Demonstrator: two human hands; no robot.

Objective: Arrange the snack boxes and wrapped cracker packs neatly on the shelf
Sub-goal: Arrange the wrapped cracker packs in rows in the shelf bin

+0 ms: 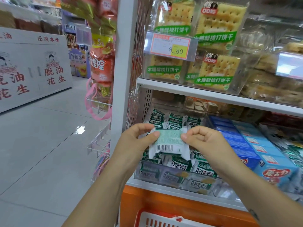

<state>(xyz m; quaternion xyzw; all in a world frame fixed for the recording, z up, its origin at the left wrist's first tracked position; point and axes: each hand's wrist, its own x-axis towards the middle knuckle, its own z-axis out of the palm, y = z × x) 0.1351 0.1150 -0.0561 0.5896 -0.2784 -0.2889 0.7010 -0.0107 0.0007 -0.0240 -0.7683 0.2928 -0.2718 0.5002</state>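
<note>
- The left hand (pixel 139 136) and the right hand (pixel 201 138) are both pinching one small green and white cracker pack (pixel 168 142), one hand on each side.
- The pack is being held in the air, just above the clear bin (pixel 164 176) on the lower shelf (pixel 164 188). Its barcode side is facing up.
- The bin is already holding lots of the same green packs (pixel 182 163). Some are lying flat in rows, but a few near the front are looking tipped and jumbled.
- The blue snack boxes (pixel 255 146) are sitting in a row just beside the bin, and they are looking mostly straight.
- On the shelf above, the big cracker packs (pixel 218 71) are standing in their clear bins and looking tidy.
- I am guessing the job is partly done. The pack in the hands is not yet sitting in the bin, and the messy ones at the front may be needing a fix too.
</note>
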